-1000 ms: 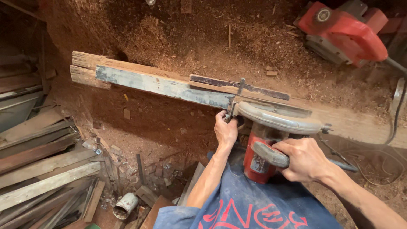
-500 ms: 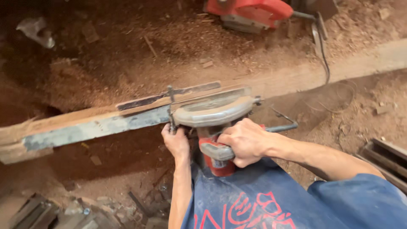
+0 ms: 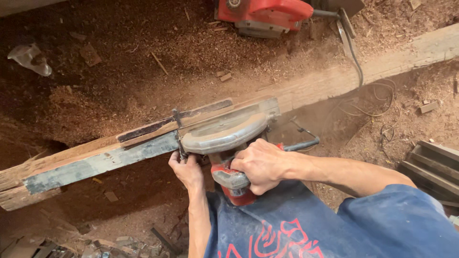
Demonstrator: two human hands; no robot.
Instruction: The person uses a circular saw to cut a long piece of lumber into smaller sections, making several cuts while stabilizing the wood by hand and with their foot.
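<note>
A red and grey circular saw [image 3: 224,138] rests on a long wooden beam [image 3: 330,79] that runs from lower left to upper right. My right hand [image 3: 260,165] is closed around the saw's grey handle. My left hand [image 3: 185,167] grips the front of the saw's base by a thin metal guide rod [image 3: 178,129]. A dark metal guide bar [image 3: 158,125] lies along the beam's top. A grey painted strip [image 3: 95,165] covers the beam's near face at the left.
Sawdust covers the ground. Another red power tool [image 3: 267,14] sits at the top with its cable [image 3: 356,62] running down over the beam. Stacked dark boards [image 3: 430,167] lie at the right. A crumpled clear plastic piece [image 3: 28,57] lies upper left.
The view has swung left to right along the beam. Both hands keep the same hold on the saw; the red tool now sits at top centre.
</note>
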